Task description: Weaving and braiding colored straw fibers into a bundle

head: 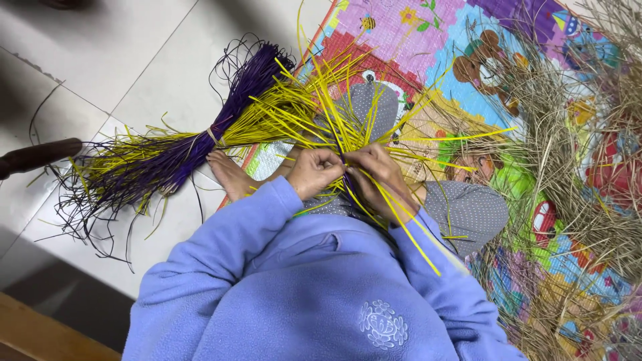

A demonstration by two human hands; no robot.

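Hands, left [314, 172] and right [378, 175], are pinching thin yellow fibre strips [321, 110] at their crossing; loosening either grip is likely risking the springy strands fanning apart.

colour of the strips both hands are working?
Mostly yellow strips, a few purple between left hand and right hand; head view.

Fan of thin yellow strips [334, 107], splayed upward from the lap
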